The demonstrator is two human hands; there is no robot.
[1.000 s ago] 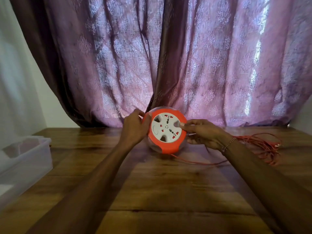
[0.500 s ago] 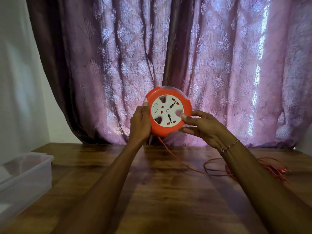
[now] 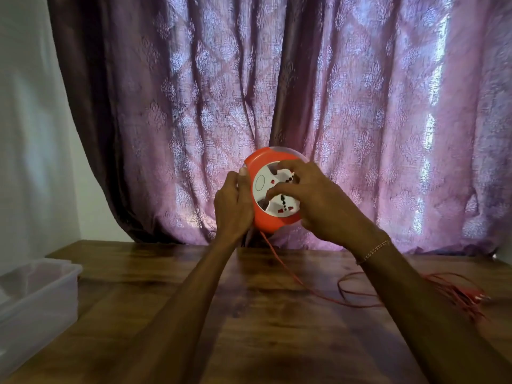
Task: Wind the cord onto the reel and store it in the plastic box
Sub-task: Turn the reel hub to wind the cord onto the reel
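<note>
1. The reel (image 3: 273, 195) is being held in the air above the table (image 3: 249, 314), clamped at its rim by the left hand (image 3: 232, 206).
2. Its white socket face, with no readable writing, is being pressed by the right hand (image 3: 321, 206).
3. The cord (image 3: 291, 275) is being trailed to a loose heap near the table's right edge; the plastic box (image 3: 36, 297) is being kept at the left edge.

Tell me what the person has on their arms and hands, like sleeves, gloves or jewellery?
Both forearms are bare as far as the view reaches: no sleeves and no gloves. The left hand and its wrist carry nothing visible. The right hand has a thin beaded chain bracelet around the wrist, pale and slightly shiny. No rings or watch can be made out on either hand.
</note>
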